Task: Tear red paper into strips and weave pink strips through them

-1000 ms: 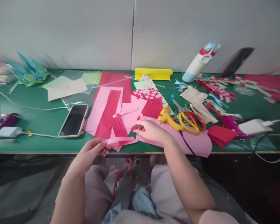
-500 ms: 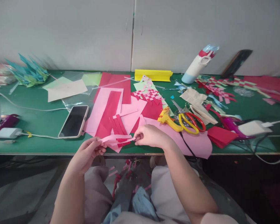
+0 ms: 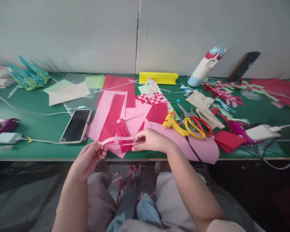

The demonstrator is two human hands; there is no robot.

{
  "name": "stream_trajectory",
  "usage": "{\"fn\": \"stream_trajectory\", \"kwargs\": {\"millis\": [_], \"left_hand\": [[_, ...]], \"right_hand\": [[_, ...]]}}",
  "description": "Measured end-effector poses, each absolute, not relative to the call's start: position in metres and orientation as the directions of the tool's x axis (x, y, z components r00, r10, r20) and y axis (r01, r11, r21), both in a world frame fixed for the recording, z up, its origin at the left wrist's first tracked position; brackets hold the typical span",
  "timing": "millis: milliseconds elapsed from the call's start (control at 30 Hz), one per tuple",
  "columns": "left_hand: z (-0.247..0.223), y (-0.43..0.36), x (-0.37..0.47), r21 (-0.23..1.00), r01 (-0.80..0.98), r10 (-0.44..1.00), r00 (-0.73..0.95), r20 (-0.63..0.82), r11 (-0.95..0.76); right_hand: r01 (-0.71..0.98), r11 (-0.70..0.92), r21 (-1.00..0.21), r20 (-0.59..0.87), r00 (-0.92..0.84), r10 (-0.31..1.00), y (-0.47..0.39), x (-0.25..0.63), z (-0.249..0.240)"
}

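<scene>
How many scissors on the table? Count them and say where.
2: yellow-handled scissors and red-handled scissors, overlapping right of the glue gun. Others may be hidden under paper.

Pale pink thin paper strip (image 3: 117,140), plain, above red cut paper strips (image 3: 123,132) on pale pink paper sheets (image 3: 135,120). Dark green flat bench (image 3: 38,125). Red-and-pink checkered woven paper mat (image 3: 153,97) toward the far edge, beside a bright yellow folded card (image 3: 159,77). Yellow plastic glue gun (image 3: 173,122); scissors with one yellow and one red handle loop (image 3: 195,125). Black-screened phone in a cream case (image 3: 76,125). White bottle with light blue base and red top (image 3: 205,67). Teal and green spiky folded paper (image 3: 29,74) at the far left corner.
</scene>
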State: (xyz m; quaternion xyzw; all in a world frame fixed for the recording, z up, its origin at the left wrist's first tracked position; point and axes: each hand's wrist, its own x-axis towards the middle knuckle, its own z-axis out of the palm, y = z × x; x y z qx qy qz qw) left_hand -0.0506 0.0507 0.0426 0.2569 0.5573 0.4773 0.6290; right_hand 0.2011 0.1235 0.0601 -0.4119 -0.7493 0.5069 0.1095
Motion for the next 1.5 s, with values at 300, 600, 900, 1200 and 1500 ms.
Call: {"fn": "stream_trajectory", "kwargs": {"millis": [300,600,900,1200,1500], "left_hand": [[0.042,0.048,-0.052,0.861,-0.305,0.889,-0.083,-0.451,0.408],[0.041,0.048,-0.054,0.871,-0.273,0.894,-0.073,-0.443,0.409],[0.042,0.047,-0.053,0.900,-0.150,0.900,-0.098,-0.425,0.408],[0.044,0.045,-0.051,0.909,-0.038,0.910,-0.010,-0.416,0.415],[0.046,0.044,-0.053,0.898,-0.020,0.898,-0.008,-0.440,0.440]], "right_hand": [[0.383,0.027,-0.923,-0.241,-0.634,0.735,0.123,0.197,0.060],[0.336,-0.011,-0.942,-0.233,-0.627,0.743,0.123,0.195,0.056],[0.415,-0.052,-0.908,-0.297,-0.553,0.778,0.125,0.196,0.046],[0.461,-0.048,-0.886,-0.337,-0.570,0.749,0.124,0.199,0.055],[0.500,-0.047,-0.864,-0.387,-0.604,0.697,0.122,0.200,0.065]]}}
